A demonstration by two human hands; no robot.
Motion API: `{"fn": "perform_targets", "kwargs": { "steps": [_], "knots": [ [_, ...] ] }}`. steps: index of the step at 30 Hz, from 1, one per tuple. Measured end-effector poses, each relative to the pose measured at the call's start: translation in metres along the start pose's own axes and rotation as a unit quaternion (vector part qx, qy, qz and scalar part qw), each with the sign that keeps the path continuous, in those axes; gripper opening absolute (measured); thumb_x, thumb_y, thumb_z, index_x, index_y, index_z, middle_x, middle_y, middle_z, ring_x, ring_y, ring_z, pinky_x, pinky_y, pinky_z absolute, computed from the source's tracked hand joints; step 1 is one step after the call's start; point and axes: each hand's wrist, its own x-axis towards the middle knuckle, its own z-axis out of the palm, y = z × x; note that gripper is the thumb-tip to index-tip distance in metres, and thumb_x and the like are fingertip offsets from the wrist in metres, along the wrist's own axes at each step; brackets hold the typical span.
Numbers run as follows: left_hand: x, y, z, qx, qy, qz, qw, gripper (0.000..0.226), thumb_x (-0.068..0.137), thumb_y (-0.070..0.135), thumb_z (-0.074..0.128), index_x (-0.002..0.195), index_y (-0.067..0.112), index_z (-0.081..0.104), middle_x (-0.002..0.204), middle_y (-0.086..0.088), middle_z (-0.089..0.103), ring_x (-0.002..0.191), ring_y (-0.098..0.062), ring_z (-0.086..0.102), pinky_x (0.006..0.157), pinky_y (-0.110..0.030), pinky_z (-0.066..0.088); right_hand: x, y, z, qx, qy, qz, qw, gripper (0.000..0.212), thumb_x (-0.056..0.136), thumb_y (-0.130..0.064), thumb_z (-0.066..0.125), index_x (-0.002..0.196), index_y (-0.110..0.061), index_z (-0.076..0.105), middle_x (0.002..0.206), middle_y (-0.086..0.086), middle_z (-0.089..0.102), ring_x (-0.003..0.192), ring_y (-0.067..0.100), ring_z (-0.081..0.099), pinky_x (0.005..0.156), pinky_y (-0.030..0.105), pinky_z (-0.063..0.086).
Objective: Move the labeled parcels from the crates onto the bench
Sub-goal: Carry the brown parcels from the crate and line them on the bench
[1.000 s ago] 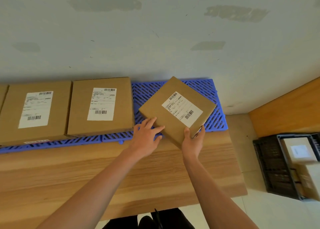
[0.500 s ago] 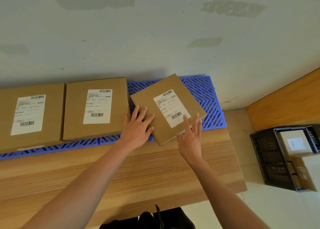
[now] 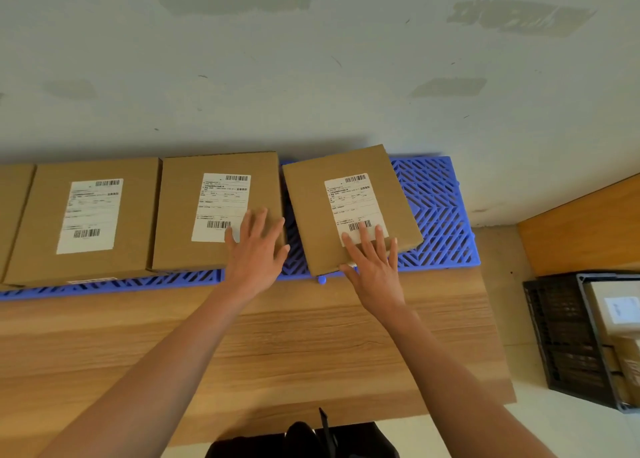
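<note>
The wooden bench (image 3: 277, 347) is smooth with long brown grain lines; both bare arms reach over it from below. The right-hand parcel (image 3: 349, 208) was tilted like a diamond a second ago; now it lies almost straight on the blue mat (image 3: 436, 212), just beside the middle parcel (image 3: 218, 212). The left hand (image 3: 258, 250) has slid onto the middle parcel, flat, fingers wide and straight; the right hand (image 3: 372, 260) lies flat on the right-hand parcel's near edge, fingers spread over its white label, holding nothing. The parcels are flat brown cardboard squares; the mat is plastic with slanted holes. A third parcel (image 3: 86, 218) sits further left. A black crate (image 3: 568, 340) with pale boxes stands on the floor at the right.
</note>
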Motion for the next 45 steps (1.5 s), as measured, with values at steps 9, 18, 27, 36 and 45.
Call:
{"fn": "perform_targets", "kwargs": {
  "steps": [9, 18, 27, 36, 45],
  "knots": [
    [-0.005, -0.008, 0.002, -0.002, -0.018, 0.013, 1.000, 0.063, 0.104, 0.050, 0.042, 0.161, 0.030, 0.022, 0.171, 0.000, -0.003, 0.157, -0.026, -0.011, 0.121, -0.068, 0.008, 0.017, -0.047, 0.004, 0.035, 0.017, 0.057, 0.998, 0.061, 0.105, -0.040, 0.047, 0.160, -0.028, 0.025, 0.169, 0.010, 0.008, 0.154, 0.038, -0.008, 0.121, 0.063, 0.000],
    [-0.006, -0.009, 0.000, -0.007, -0.013, 0.021, 1.000, 0.060, 0.105, 0.053, 0.035, 0.159, 0.031, 0.023, 0.171, 0.000, -0.001, 0.157, -0.026, -0.010, 0.120, -0.068, 0.007, 0.023, -0.058, 0.008, 0.011, 0.002, 0.074, 0.997, 0.062, 0.106, -0.041, 0.043, 0.161, -0.029, 0.018, 0.169, 0.009, 0.003, 0.153, 0.038, -0.013, 0.121, 0.063, -0.002],
    [0.002, -0.009, -0.013, 0.018, -0.032, 0.036, 0.999, 0.059, 0.100, 0.052, 0.048, 0.153, 0.032, 0.033, 0.164, -0.002, 0.013, 0.152, -0.031, 0.007, 0.112, -0.069, 0.025, 0.030, -0.061, -0.002, -0.037, -0.052, 0.073, 0.995, 0.064, 0.106, -0.043, 0.039, 0.160, -0.027, 0.010, 0.168, 0.013, -0.003, 0.152, 0.044, -0.012, 0.120, 0.067, 0.004],
    [0.019, -0.010, -0.046, 0.022, -0.051, 0.092, 0.994, 0.054, 0.103, 0.050, 0.043, 0.151, 0.024, 0.040, 0.151, -0.003, 0.043, 0.139, -0.029, 0.036, 0.102, -0.059, 0.042, 0.028, -0.052, -0.044, 0.043, -0.074, 0.075, 0.993, 0.058, 0.105, -0.027, 0.046, 0.158, -0.023, 0.023, 0.167, 0.011, 0.017, 0.154, 0.030, 0.012, 0.123, 0.051, 0.017],
    [0.017, 0.093, -0.080, -0.002, -0.017, 0.236, 0.972, 0.048, 0.104, 0.048, 0.043, 0.148, 0.027, 0.048, 0.152, 0.004, 0.047, 0.139, -0.022, 0.039, 0.106, -0.050, 0.039, -0.046, 0.007, -0.102, 0.118, 0.043, 0.182, 0.975, 0.066, 0.104, -0.031, 0.051, 0.161, -0.024, 0.017, 0.164, 0.004, 0.028, 0.153, 0.026, 0.020, 0.121, 0.050, 0.025]
  ]
}}
